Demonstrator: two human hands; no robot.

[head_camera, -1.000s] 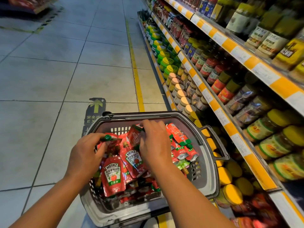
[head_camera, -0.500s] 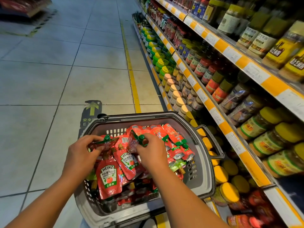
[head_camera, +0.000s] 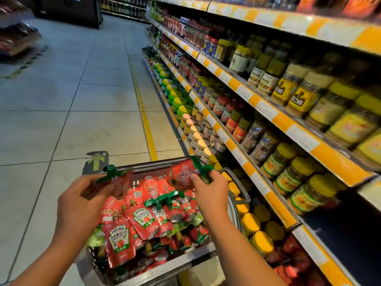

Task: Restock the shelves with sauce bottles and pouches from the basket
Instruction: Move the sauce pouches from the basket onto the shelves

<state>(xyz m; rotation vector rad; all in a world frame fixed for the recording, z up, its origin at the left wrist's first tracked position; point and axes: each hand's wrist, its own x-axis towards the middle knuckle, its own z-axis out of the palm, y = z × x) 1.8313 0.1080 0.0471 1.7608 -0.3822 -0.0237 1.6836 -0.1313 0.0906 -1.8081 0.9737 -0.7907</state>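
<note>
Two hands gripping: left hand [head_camera: 82, 203] lifting pouch [head_camera: 115, 182], right hand [head_camera: 210, 193] pinching another pouch [head_camera: 182, 175] above basket [head_camera: 233, 215], readying both for shelves [head_camera: 257, 178].

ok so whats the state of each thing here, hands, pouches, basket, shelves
left hand: grips a red ketchup pouch with green cap, raised above the basket
right hand: pinches another red pouch with green spout, lifted clear of the pile
grey plastic basket: heaped with red Heinz ketchup pouches
orange-edged shelves: stocked with jars
bottom shelf's yellow-lidded jars: standing upright
</note>
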